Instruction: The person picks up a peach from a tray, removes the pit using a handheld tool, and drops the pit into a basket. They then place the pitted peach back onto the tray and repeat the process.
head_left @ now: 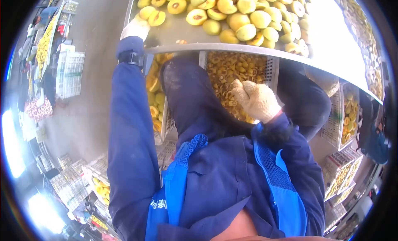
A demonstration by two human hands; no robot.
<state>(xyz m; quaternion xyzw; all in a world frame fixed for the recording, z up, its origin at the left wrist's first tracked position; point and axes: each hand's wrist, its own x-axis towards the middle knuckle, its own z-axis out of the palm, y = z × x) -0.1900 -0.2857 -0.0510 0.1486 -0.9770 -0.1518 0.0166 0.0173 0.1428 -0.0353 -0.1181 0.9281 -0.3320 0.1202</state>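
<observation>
My left hand (pixel 136 29), in a pale glove, is at the left corner of the metal table (pixel 166 37), beside yellow-green halved fruit (pixel 177 6). Its fingers are washed out by glare, and I cannot make out whether they hold anything. Below the table edge, my right hand (pixel 258 101), in a cream knitted glove, is in front of a white crate (pixel 271 71) of small yellow-brown fruit pieces (pixel 236 67). The right fingers are curled together; whatever they may hold is hidden.
A crate of fruit halves (pixel 153 100) stands by my left leg. Another fruit crate (pixel 348 116) is at the right, with stacked crates (pixel 338 174) below it. Empty-looking white crates (pixel 69 75) stand at the left. People are partly visible at both far sides.
</observation>
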